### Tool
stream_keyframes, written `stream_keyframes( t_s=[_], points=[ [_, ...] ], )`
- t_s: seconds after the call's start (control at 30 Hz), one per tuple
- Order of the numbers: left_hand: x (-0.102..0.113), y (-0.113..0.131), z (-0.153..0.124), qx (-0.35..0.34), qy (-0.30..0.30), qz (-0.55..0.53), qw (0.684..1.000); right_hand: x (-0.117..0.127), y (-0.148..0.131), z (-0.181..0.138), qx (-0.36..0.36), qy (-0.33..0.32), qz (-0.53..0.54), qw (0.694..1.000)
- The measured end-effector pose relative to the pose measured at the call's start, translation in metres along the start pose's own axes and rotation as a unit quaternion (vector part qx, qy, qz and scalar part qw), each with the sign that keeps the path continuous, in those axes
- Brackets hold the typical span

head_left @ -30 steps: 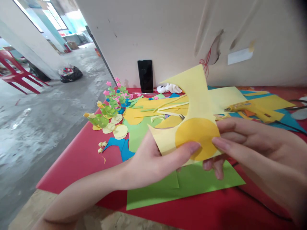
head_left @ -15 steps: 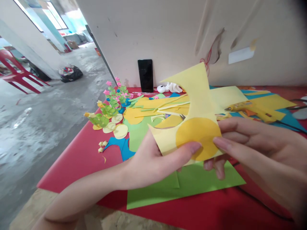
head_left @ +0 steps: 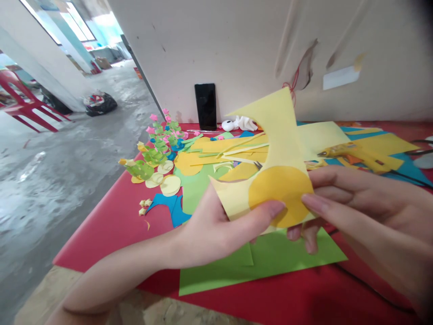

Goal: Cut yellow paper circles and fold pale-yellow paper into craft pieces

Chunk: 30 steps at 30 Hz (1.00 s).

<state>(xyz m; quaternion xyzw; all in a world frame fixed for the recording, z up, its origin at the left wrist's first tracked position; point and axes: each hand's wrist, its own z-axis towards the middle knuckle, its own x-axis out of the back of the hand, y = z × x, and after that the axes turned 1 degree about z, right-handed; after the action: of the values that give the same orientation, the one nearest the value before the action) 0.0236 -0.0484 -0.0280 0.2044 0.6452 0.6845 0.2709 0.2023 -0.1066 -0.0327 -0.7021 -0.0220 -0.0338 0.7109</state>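
1. At the far left of the red table I see green paper plants with pink tips standing upright. Just beside them lie pale cut circles, so by my reading some cutting and assembly is already finished
2. My left hand holds the pale yellow sheet up above the table. The thumb presses on the front of it at the lower edge, and the other fingers are behind the paper, where I cannot see them
3. A darker yellow disc lies flat against the lower part of that sheet, pinned there from both sides. The sheet already has curved bites taken from its left edge, and its upper corner points toward the wall
4. My right hand pinches the disc's right rim, with fingers held close together on the front and others curled underneath
5. Neither hand holds a cutting or marking tool, so I judge the disc to be only positioned, not yet fixed or cut around
6. A green sheet lies flat below both hands, and a yellow glue gun rests untouched further right
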Motion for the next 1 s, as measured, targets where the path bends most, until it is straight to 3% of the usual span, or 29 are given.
stream_keyframes(
  t_s=[0.5, 0.7, 1.0],
  points=[
    [0.004, -0.001, 0.000, -0.017, -0.018, 0.018, 1.000, 0.000, 0.000, -0.003, 0.018, 0.026, -0.016, 0.999],
    [0.005, -0.005, -0.002, -0.005, -0.018, 0.029, 0.999, -0.002, -0.007, 0.002, 0.018, -0.005, -0.002, 1.000],
    [0.004, -0.002, -0.002, -0.009, -0.007, 0.026, 1.000, -0.010, -0.012, 0.006, 0.039, 0.032, -0.008, 0.999]
  ],
)
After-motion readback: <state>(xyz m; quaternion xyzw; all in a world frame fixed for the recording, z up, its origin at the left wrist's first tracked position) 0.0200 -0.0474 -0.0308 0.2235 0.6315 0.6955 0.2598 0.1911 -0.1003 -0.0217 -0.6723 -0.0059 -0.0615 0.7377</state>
